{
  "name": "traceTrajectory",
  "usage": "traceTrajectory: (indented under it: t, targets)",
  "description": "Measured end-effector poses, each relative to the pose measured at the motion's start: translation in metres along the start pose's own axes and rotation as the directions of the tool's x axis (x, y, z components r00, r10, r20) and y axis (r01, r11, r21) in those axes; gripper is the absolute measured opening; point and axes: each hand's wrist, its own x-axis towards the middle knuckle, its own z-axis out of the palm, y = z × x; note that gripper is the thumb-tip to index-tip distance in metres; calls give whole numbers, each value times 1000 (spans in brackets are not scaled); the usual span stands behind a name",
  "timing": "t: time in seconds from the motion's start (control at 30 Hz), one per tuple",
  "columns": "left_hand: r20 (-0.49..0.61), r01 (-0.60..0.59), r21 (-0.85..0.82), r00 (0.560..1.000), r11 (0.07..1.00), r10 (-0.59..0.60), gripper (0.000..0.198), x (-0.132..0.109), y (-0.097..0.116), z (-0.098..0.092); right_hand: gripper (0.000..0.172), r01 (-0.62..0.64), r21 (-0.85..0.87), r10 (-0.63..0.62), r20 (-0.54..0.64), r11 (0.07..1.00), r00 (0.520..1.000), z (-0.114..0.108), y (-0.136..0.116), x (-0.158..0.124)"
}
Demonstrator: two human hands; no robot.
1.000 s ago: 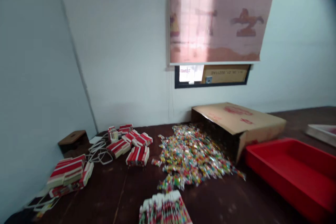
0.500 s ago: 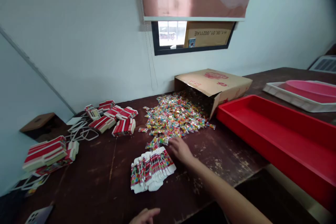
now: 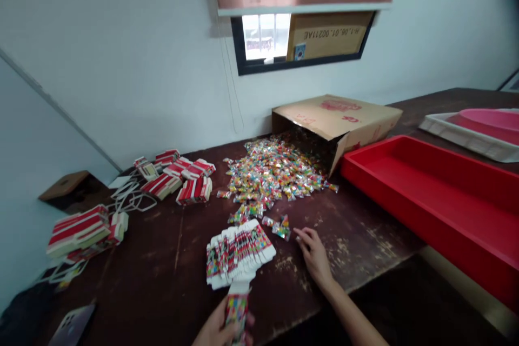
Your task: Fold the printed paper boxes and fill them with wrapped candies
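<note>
- Your left hand (image 3: 217, 328) sits at the bottom centre of the frame, partly cut off by the edge. It is clenched around a flat carton (image 3: 237, 309) with colourful print, which it holds upright.
- That flat carton is just below the fanned stack of cartons (image 3: 239, 251) lying on the table (image 3: 162, 270). Its top edge comes close to the stack's lower edge.
- Your right hand (image 3: 314, 253) rests on the table right of centre, palm down. Its fingers are loose and stretched to the upper left, and it is grasping nothing.
- A few loose sweets (image 3: 280, 226) lie just beside those fingertips, between your right hand and the fanned stack. You cannot tell whether a fingertip touches them.
- Above them, in the middle of the frame, a big heap of sweets (image 3: 271, 173) spills from a cardboard box (image 3: 338, 116) lying on its side against the wall.
- A red tray (image 3: 430, 194) fills the right side, touching the box's corner.
- Behind it, at the far right, a white tray (image 3: 458, 138) holds a pink basin (image 3: 490, 121).
- Red-and-white boxes (image 3: 81, 227) lie in piles at the left.
- A phone (image 3: 73, 324) lies in the lower left corner.
</note>
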Motion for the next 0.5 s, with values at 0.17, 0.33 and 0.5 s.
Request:
traceTrajectory:
  t: [0.17,0.33,0.5]
  targets:
    - [58,-72,-70,995,995,76,61,45,0,40,41,-246,362,157,259,899,953,-10,-73,-23]
    - [157,-88,-90,982,992,101,68,51,1,60,19,-199,422,101,244,884,964,18,-118,-36]
    - [147,-79,-75,985,994,89,75,40,-3,57,19,-131,314,102,106,940,989,39,-111,-33]
